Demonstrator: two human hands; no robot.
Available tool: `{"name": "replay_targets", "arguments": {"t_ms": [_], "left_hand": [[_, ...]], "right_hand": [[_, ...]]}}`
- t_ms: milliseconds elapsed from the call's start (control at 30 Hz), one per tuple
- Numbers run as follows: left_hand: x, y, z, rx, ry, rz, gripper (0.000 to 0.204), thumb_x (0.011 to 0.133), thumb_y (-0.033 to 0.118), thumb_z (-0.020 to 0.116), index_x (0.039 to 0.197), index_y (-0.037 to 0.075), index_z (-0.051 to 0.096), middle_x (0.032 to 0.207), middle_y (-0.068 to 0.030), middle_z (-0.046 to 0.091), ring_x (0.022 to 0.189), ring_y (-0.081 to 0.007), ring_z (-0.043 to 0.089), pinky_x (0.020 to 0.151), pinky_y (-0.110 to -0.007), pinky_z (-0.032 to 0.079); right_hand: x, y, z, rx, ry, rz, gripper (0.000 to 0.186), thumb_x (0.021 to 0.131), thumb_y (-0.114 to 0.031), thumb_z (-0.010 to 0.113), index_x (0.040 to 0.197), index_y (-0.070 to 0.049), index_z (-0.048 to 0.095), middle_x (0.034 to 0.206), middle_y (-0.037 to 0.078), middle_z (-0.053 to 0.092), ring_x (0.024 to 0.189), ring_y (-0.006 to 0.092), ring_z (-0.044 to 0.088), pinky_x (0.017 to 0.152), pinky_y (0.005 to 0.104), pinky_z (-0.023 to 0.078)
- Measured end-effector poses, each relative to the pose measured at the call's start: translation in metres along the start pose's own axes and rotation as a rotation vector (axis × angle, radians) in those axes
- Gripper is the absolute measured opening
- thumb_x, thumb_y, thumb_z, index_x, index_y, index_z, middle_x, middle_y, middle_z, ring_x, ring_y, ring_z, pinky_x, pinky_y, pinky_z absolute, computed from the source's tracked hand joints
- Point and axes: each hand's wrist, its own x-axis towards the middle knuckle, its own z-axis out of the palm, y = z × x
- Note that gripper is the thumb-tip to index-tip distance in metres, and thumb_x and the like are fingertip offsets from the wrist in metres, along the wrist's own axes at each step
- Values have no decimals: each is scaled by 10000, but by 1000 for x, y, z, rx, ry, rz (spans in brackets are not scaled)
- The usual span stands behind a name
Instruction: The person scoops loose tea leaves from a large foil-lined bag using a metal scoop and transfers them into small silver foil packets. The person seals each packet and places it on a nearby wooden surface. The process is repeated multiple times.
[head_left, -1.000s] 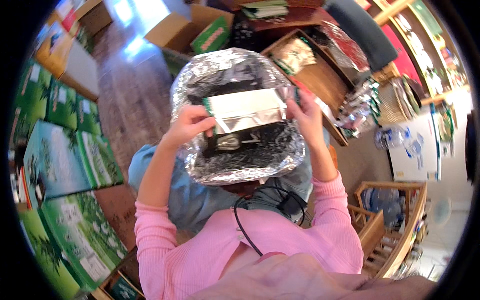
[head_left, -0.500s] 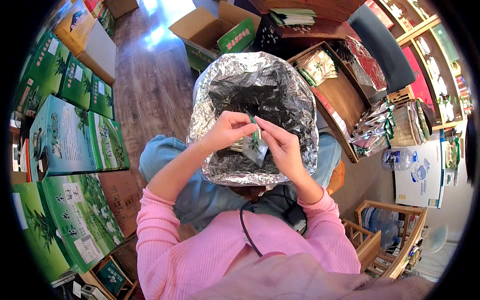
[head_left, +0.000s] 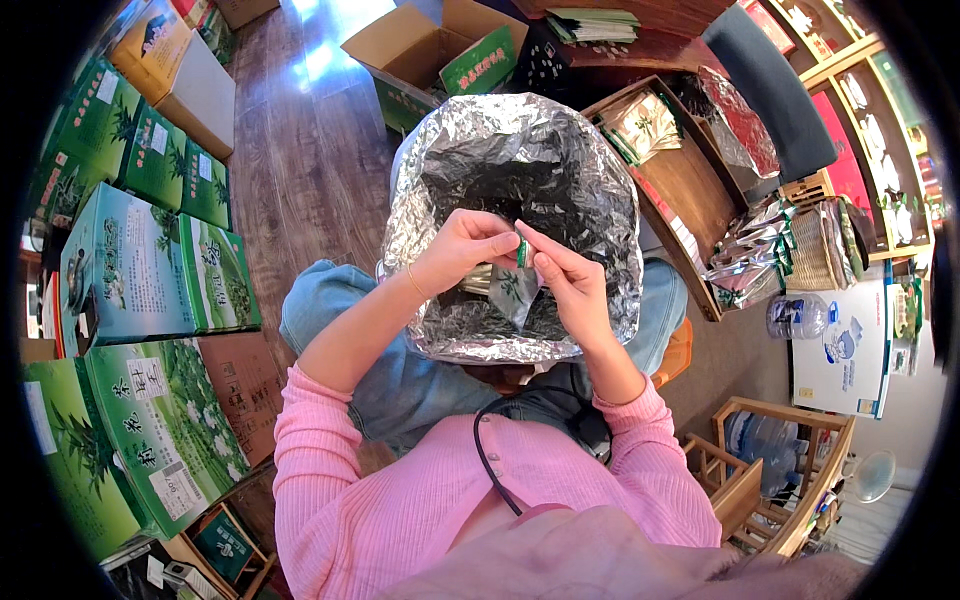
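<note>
A small silvery pouch (head_left: 513, 296) with a green top edge hangs between my two hands. My left hand (head_left: 466, 250) pinches its top edge from the left, thumb against fingers. From the right, the thumb and fingers of my right hand (head_left: 570, 283) close on the same edge. Both hands are over a foil-lined bin (head_left: 418, 190) standing between my knees. Dark loose leaves, probably tea, (head_left: 480, 195) lie inside it. Beside the pouch, partly hidden behind my left hand, some pale packets (head_left: 474, 281) rest in the bin.
A wooden tray (head_left: 700, 190) with flat packets (head_left: 645, 128) stands to the right, beside a heap of silvery pouches (head_left: 750, 250). Green cartons (head_left: 165, 425) are stacked at the left. An open cardboard box (head_left: 400, 55) stands beyond the bin. A plastic bottle (head_left: 795, 316) lies at the right.
The pouch's green top edge appears more folded down between my fingers. My hands have shifted slightly and stay together on the pouch.
</note>
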Motion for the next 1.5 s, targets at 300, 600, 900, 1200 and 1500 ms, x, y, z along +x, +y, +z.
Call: {"name": "replay_targets", "arguments": {"t_ms": [300, 600, 900, 1200, 1500], "left_hand": [[2, 2, 7, -24, 12, -4, 165, 932, 187, 624, 937, 22, 631, 905, -49, 665, 831, -126, 650, 760, -294, 564], [3, -4, -2, -170, -2, -83, 238, 950, 236, 600, 942, 3, 652, 900, -84, 683, 807, -161, 679, 766, -300, 571], [3, -1, 3, -189, 6, -80, 208, 952, 211, 594, 925, 12, 650, 891, -78, 685, 799, -154, 681, 758, -302, 573], [5, -6, -2, -164, 4, -99, 149, 939, 197, 603, 945, 48, 602, 897, -51, 673, 802, -134, 675, 750, -266, 565], [6, -6, -2, -229, -29, -101, 137, 952, 186, 583, 956, 50, 601, 932, -65, 682, 836, -148, 685, 752, -272, 570]], "right_hand": [[3, 9, -1, -104, 14, -142, 346, 959, -39, 513, 1302, -2, 547, 1323, 128, 568, 1214, 184, 528, 1033, 296, 388], [3, 11, -5, -81, -38, -99, 350, 957, -38, 512, 1302, 3, 544, 1326, 134, 565, 1226, 195, 523, 1040, 308, 386], [2, 12, -6, -63, -36, -98, 350, 958, -42, 510, 1303, 5, 542, 1328, 129, 564, 1226, 192, 520, 1041, 307, 386], [6, 9, -8, -410, -20, -327, 333, 902, 5, 557, 1233, 16, 586, 1284, 193, 576, 1201, 298, 562, 1009, 343, 438], [7, 3, -12, -529, -30, -378, 367, 881, 30, 566, 1244, -12, 587, 1273, 185, 583, 1177, 305, 576, 976, 347, 467]]}}
